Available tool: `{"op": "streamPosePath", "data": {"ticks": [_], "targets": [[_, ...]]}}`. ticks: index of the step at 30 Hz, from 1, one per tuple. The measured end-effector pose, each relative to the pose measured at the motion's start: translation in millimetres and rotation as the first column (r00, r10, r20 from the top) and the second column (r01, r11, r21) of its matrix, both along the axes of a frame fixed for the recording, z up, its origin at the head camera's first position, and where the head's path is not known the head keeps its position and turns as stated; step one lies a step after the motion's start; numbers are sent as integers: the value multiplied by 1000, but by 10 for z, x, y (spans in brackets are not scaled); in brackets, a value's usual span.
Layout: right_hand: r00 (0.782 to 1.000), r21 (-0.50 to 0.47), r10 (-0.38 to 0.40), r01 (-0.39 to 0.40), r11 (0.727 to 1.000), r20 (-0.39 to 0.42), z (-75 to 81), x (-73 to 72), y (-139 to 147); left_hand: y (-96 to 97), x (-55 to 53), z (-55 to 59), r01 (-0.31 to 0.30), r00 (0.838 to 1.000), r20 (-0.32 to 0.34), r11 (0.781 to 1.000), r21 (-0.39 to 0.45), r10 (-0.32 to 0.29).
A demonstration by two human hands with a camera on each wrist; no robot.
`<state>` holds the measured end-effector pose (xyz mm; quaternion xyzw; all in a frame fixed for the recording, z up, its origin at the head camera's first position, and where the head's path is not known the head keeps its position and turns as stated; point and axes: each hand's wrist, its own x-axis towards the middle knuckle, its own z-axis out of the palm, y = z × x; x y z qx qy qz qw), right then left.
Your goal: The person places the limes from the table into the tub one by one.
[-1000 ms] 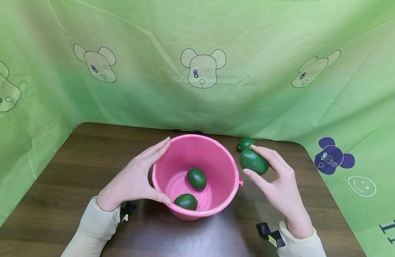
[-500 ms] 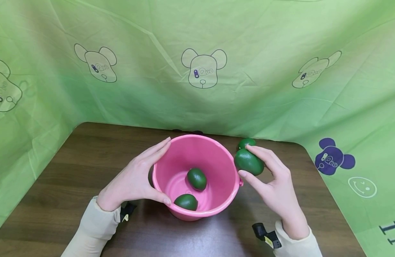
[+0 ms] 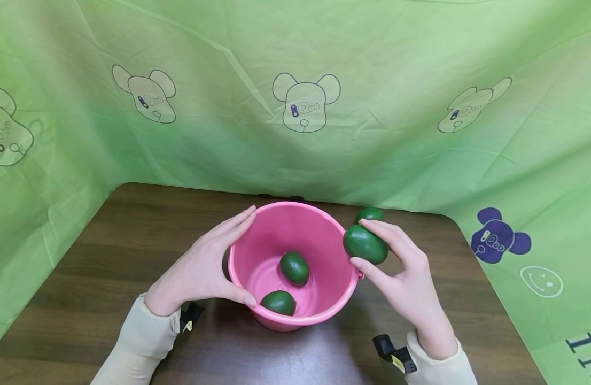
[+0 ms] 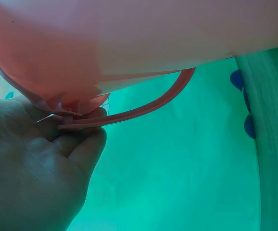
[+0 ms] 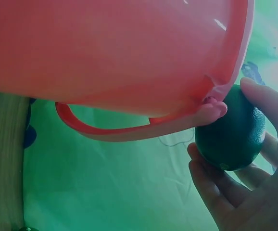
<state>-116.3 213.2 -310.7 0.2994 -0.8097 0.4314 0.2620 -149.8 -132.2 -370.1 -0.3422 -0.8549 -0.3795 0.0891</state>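
Note:
A pink bucket (image 3: 295, 320) stands upright on the table, with two dark green limes, one lime (image 3: 294, 268) mid-floor and another lime (image 3: 278, 302) by the near wall. My left hand (image 3: 204, 262) holds the bucket's left side, its thumb on the near rim and fingers towards the back. In the left wrist view, its fingers lie around the handle joint. My right hand (image 3: 401, 267) pinches a third lime (image 3: 366, 244) between thumb and fingers at the bucket's right rim. The right wrist view shows this lime (image 5: 231, 134) beside the handle joint, outside the bucket.
One more lime (image 3: 371, 214) lies at the back of the brown wooden table (image 3: 146, 235), partly hidden behind the held one. The bucket's handle (image 5: 124, 134) hangs down along its outside. A green printed cloth (image 3: 218, 149) surrounds the table at the back and sides.
My right hand has moved left with its lime, from beside the bucket to its right rim. The left hand and the bucket have stayed in place.

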Motion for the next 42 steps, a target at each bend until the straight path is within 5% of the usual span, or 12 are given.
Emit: {"op": "streamPosePath", "data": {"ticks": [42], "targets": [[991, -16, 130, -130, 991, -16, 18, -41, -161, 0, 4, 29, -6, 1000, 14, 1000, -7, 6]]}}
